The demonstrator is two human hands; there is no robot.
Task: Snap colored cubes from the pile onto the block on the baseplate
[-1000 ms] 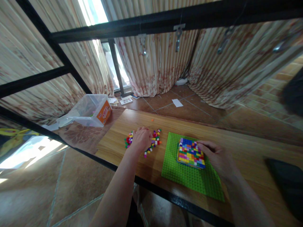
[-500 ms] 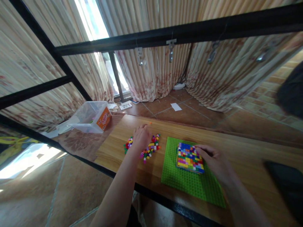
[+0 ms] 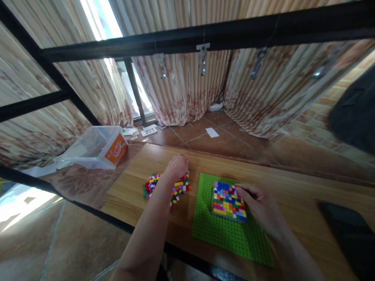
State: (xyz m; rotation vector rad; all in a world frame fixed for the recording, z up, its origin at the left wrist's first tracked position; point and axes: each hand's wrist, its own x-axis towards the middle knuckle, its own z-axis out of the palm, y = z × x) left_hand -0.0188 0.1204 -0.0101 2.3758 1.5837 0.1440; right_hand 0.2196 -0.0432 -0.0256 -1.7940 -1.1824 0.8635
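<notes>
2 hands: left hand (image 3: 177, 167) curled over loose bricks (image 3: 164, 186), grip unclear, right hand (image 3: 258, 203) gripping brick block (image 3: 229, 196)

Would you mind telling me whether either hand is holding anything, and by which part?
The right hand steadies the multicoloured brick block at its right edge; the left hand rests on the loose bricks, grip hidden.

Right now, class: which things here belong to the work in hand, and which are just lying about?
In use: left hand on the loose brick pile; right hand at the multicoloured brick block; green baseplate.

Lying about: clear plastic box, papers on the floor, dark object.
</notes>
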